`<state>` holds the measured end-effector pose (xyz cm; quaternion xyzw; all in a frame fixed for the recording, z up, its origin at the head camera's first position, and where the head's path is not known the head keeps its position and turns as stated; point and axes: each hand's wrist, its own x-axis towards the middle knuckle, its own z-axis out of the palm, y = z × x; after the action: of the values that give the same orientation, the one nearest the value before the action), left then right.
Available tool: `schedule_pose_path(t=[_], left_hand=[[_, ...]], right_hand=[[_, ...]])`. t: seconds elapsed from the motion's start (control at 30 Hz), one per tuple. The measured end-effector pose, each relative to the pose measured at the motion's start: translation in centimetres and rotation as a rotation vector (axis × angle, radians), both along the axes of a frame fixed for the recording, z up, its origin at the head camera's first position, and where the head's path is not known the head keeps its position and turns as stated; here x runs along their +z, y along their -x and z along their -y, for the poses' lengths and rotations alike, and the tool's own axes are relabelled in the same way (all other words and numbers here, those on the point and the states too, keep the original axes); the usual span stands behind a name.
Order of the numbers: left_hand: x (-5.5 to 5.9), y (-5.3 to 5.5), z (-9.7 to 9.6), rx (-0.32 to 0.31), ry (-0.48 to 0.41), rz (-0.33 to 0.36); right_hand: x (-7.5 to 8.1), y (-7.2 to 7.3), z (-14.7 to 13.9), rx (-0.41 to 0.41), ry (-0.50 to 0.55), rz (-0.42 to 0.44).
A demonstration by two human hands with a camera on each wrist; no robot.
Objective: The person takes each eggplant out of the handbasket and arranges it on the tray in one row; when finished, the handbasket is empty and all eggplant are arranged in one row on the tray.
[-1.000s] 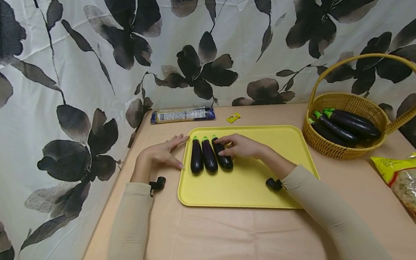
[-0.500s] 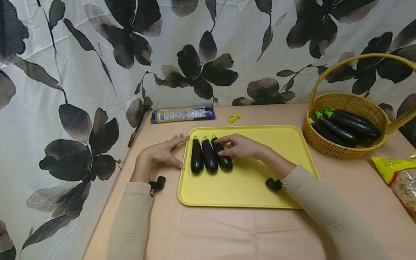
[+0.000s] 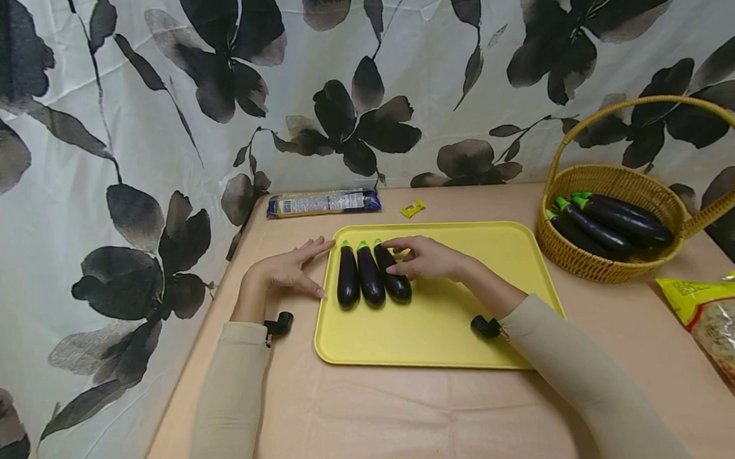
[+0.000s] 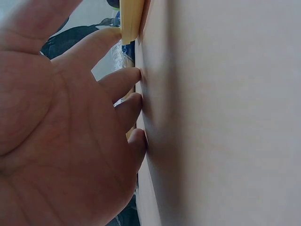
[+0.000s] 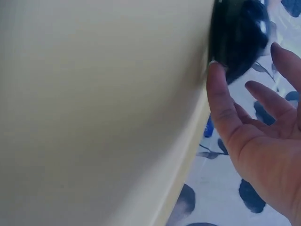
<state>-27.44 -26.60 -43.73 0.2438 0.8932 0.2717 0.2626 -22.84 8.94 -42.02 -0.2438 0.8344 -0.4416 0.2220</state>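
Three dark purple eggplants with green tips lie side by side at the left of a yellow tray [image 3: 468, 321]: a left eggplant [image 3: 348, 284], a middle eggplant [image 3: 371, 282] and a right eggplant [image 3: 399, 289]. My right hand [image 3: 431, 259] holds the right eggplant, with thumb and fingers on it. In the right wrist view the thumb touches that glossy eggplant [image 5: 237, 37], while the other fingers curve loosely beside it. My left hand [image 3: 288, 271] rests at the tray's left edge, its fingers spread. The left wrist view shows its palm [image 4: 61, 132] and a finger touching the tray edge [image 4: 131, 21].
A wicker basket [image 3: 597, 266] with several eggplants stands to the right, its tall handle arching above. A yellow food bag [image 3: 730, 333] lies nearer me. Behind the tray are a blue package [image 3: 323, 203] and a small yellow packet [image 3: 412, 208], in front of a floral curtain [image 3: 462, 125].
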Motion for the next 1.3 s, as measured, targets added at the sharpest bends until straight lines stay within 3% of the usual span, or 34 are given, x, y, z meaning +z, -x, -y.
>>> schedule_pose_path(t=[0.2,0.47,0.63,0.83,1.1,1.3], left_hand=[[0.0,-0.1,0.0,0.010,-0.004,0.011],[0.0,-0.1,0.0,0.023,-0.011,0.019],[0.1,-0.1,-0.1,0.019,-0.016,0.018],[-0.1,-0.1,0.0,0.011,0.003,0.005],[0.0,-0.1,0.0,0.016,-0.005,0.009],[0.0,-0.1,0.0,0.026,-0.010,0.018]], right_hand=[[1.8,-0.8,-1.8,-0.036,-0.075,-0.205],[5.0,-3.0,-6.2,-0.150,0.043,-0.351],[6.2,-4.4,-9.5,-0.242,0.103,-0.465],[7.2,-5.5,-12.3,-0.401,0.152,-0.524],[7.8,-5.9,-15.3,-0.530,0.079,-0.660],[7.9,-6.0,-17.8,-0.605,0.061,-0.659]])
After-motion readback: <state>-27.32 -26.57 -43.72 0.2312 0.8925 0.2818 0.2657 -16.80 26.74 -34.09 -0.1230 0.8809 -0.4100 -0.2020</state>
